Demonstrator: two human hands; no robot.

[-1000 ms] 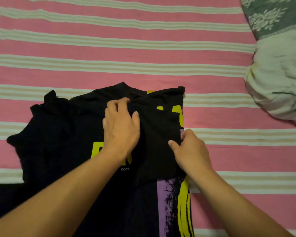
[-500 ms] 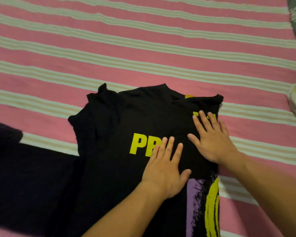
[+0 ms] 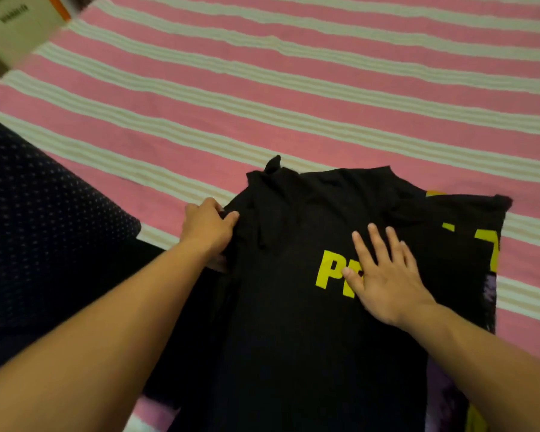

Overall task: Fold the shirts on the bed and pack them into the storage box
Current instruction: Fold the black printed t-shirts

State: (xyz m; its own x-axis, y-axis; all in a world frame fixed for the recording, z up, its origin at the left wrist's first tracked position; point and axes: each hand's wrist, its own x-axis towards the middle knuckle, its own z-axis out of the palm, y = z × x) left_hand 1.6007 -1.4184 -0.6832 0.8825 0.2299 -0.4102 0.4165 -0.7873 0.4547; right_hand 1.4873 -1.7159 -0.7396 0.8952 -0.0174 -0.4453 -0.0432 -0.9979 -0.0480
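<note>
Head view: on the striped bed (image 3: 293, 73), the black shirt (image 3: 287, 307) lay flat. The left hand (image 3: 208, 229) had shifted from the shirt's chest to its left edge, fingers (image 3: 231, 217) pinching the sleeve; the right hand (image 3: 384, 275) pressed the yellow lettering (image 3: 328, 271), fingers spread. Judged: left-side fold beginning; packing not started.

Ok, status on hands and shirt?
Left hand grips black shirt at its left sleeve edge. Right hand flat on the print. Nothing in the way.
</note>
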